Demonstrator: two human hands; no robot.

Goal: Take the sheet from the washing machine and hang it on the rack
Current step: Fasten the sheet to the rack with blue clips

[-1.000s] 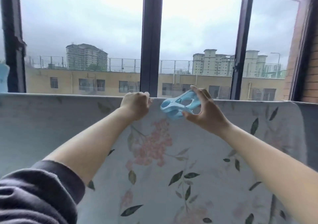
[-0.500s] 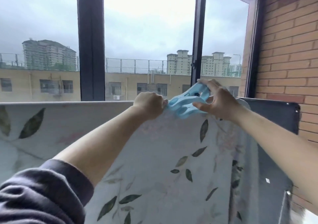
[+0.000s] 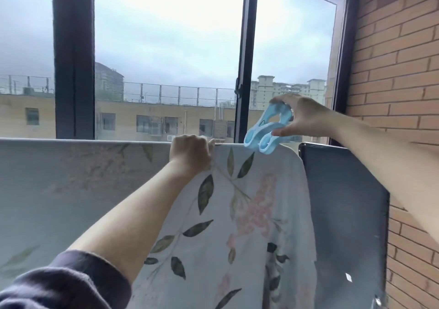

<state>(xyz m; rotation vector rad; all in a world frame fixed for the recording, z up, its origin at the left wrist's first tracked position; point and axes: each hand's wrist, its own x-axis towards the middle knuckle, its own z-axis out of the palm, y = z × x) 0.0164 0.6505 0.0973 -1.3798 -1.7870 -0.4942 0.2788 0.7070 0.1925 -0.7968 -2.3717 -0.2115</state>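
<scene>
The left arm [image 3: 133, 213] reaches up and forward, with its dark sleeve [image 3: 66, 282] pushed back. The left hand [image 3: 191, 153] is a fist, fingers curled over the top edge of the sheet [image 3: 249, 213]. The bare right arm [image 3: 392, 156] comes in from the right side. The right hand [image 3: 301, 116] pinches a blue peg [image 3: 266, 133] between thumb and fingers.

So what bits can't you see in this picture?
Head view:
- The rack bar: the pale floral fabric sheet covers it.
- Fingertips of the left hand: curled behind the sheet's top edge.
- Whether the light blue plastic clip in the right hand bites the sheet: its tips overlap the edge, blurred.
- The sheet's bottom: cut by the frame's lower edge.
</scene>
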